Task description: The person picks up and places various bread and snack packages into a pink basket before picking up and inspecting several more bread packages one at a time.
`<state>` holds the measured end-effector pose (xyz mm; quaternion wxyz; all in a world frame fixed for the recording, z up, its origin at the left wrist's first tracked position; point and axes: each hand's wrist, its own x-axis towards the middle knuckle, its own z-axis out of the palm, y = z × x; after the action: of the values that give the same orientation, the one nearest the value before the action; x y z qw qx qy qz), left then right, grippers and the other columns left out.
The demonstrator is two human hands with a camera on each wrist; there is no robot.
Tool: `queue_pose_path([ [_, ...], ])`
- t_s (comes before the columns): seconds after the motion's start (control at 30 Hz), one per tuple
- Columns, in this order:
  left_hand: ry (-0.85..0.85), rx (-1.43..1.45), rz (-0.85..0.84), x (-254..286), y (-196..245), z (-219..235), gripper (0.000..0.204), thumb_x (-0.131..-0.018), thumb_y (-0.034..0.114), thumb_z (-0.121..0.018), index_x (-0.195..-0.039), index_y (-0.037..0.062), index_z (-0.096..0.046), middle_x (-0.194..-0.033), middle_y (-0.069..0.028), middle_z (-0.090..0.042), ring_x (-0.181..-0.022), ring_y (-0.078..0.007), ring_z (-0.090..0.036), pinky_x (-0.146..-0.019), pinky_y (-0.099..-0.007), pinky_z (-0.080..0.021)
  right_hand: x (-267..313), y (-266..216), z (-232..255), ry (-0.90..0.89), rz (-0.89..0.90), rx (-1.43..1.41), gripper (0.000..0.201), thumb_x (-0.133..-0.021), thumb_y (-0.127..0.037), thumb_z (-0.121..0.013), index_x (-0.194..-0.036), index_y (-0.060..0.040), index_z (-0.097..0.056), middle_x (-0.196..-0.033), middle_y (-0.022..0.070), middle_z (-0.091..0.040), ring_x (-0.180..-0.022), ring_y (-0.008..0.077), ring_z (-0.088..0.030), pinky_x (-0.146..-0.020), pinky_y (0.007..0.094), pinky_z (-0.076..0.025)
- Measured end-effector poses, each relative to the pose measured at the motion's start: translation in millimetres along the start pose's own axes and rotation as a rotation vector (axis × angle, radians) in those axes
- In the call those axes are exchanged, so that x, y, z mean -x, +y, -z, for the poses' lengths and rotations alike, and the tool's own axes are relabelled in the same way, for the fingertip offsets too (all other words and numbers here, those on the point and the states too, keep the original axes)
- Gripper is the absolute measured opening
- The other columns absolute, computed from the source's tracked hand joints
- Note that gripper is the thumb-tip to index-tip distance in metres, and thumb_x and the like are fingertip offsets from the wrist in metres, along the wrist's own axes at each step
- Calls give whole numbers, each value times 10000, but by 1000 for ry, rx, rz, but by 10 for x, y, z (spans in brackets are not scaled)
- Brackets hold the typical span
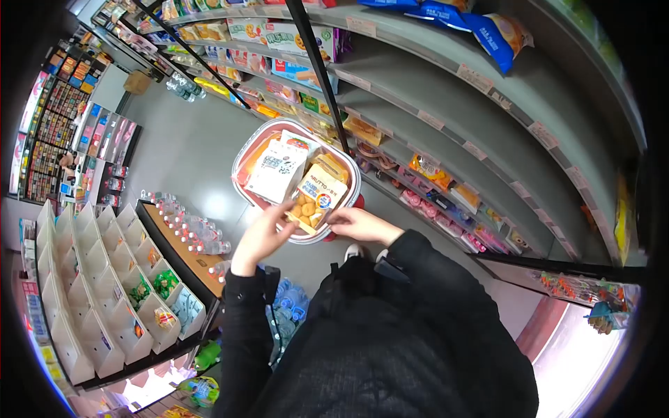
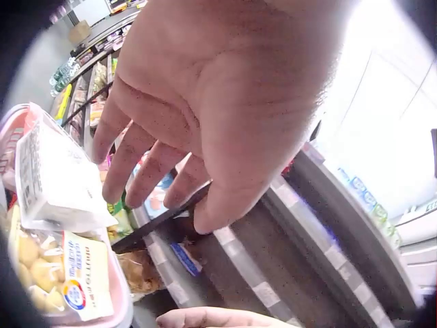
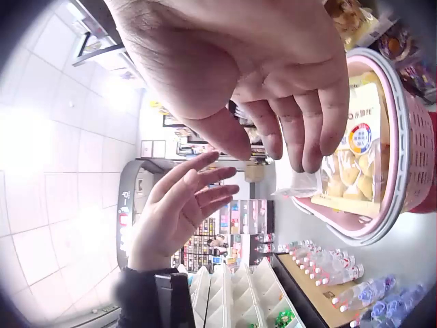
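Observation:
A pink basket [image 3: 418,133] with a pale rim holds several packages, seen in all three views. Among them are a white packet [image 1: 275,171] with dark print and a clear-windowed bag of round yellow-brown snacks [image 1: 306,207] with a cream label. My left hand [image 1: 263,235] hovers at the near left of the basket, fingertips beside the snack bag. At the near right rim is my right hand [image 1: 366,226], its fingers stretched toward the same bag. Both palms show bare in the wrist views, with fingers loosely extended and nothing gripped.
Long grey shelves [image 1: 418,104] with packaged snacks run along the right. To the left stand a white compartment rack [image 1: 104,285] and bottles [image 1: 185,223] beside a wooden-topped platform [image 1: 174,244]. Large blue-tinted bottles [image 1: 287,306] stand on the floor near my left sleeve.

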<state>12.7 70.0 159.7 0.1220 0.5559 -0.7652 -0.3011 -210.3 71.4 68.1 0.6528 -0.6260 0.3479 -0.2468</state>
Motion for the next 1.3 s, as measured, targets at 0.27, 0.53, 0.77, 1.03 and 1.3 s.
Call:
queue_pose_path([
  [0.27, -199, 145, -132, 317, 82, -192, 446, -750, 224, -590, -1115, 1, -462, -998, -174, -551, -935, -265, -537, -786, -324, -424, 702, -293, 44, 124, -98, 207, 277, -771, -170, -534, -978, 12, -513, -912, 141, -574, -860, 232, -558, -756, 317, -441],
  [0.53, -368, 97, -244, 196, -514, 79, 425, -757, 207, -568, -1111, 4, -450, -1004, -179, -544, -954, -299, -516, -807, -337, -409, 451, 30, -360, 304, -252, 152, 296, -794, -167, -533, -1029, 10, -504, -927, 97, -572, -857, 156, -551, -762, 273, -438],
  [0.77, -555, 85, -347, 139, -1146, 495, 478, -757, 238, -583, -1156, 23, -432, -1050, -150, -539, -900, -268, -541, -783, -328, -427, -157, 150, -1074, 488, -210, 64, 274, -795, -150, -534, -1009, 18, -502, -902, 96, -571, -809, 146, -548, -734, 267, -441],
  [1.03, -616, 16, -382, -94, -1558, 584, 434, -760, 235, -562, -1121, 18, -454, -1037, -173, -534, -929, -297, -519, -781, -346, -420, -349, -37, -1444, 587, -281, 38, 286, -777, -174, -544, -989, 15, -513, -907, 153, -573, -828, 221, -569, -723, 308, -449],
  [1.3, -572, 130, -368, -290, -1492, 575, 386, -761, 199, -543, -1090, 12, -469, -997, -190, -540, -936, -329, -506, -775, -369, -413, -439, -32, -1173, 604, -320, -61, 276, -782, -149, -544, -1001, 14, -514, -902, 117, -574, -793, 181, -563, -711, 285, -447],
])
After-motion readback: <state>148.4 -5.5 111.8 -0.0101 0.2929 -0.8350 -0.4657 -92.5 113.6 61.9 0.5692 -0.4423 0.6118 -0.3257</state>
